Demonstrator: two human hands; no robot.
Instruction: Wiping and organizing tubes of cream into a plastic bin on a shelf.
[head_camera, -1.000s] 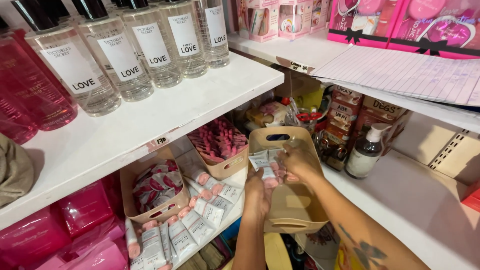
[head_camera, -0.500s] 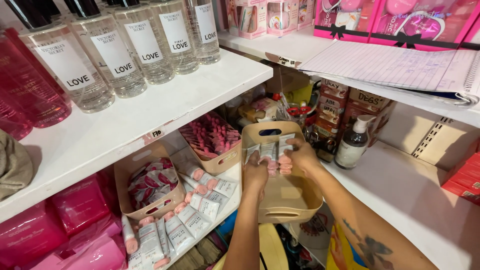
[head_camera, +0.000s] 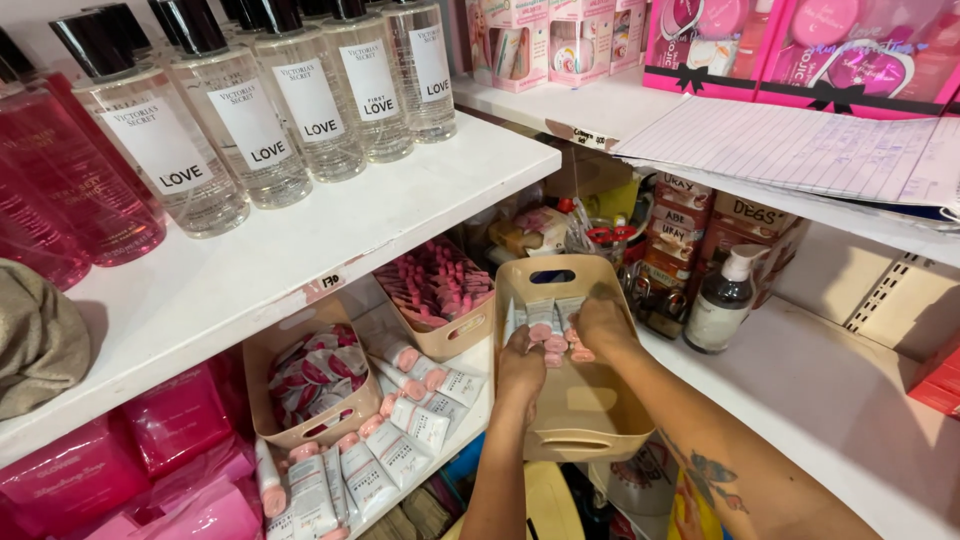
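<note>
1. I am watching both hands working inside a beige plastic basket (head_camera: 585, 425) just below the middle of the frame. The left hand (head_camera: 521, 368) is reaching in from below, its forearm running straight up from the bottom edge, knuckles up and fingers curled down onto a row of small white tubes with pink caps (head_camera: 548, 328).
2. The right hand (head_camera: 601, 325) is coming in from the lower right, its tattooed forearm slanting across the basket's right rim. Its fingers are bent and pinching the tubes at the right end of the row.
3. The tubes are standing packed against the basket's far wall, just under its handle slot, caps pointing toward me. The near half of the basket is showing bare floor.
4. The basket is sitting at the corner where two white shelves meet, tilted a little toward the lower edge of the frame.
5. Left of the hands, more white tubes with pink caps (head_camera: 405, 420) are lying in loose rows on the lower shelf.
6. Behind those, two further beige baskets are standing: one holding pink sachets (head_camera: 435, 285), one holding patterned packets (head_camera: 315, 370).
7. Right of the basket, a pump bottle (head_camera: 722, 300) is standing on the lower right shelf.
8. Across the upper left, clear spray bottles with black caps (head_camera: 250, 110) are lining the upper shelf (head_camera: 330, 235).
</note>
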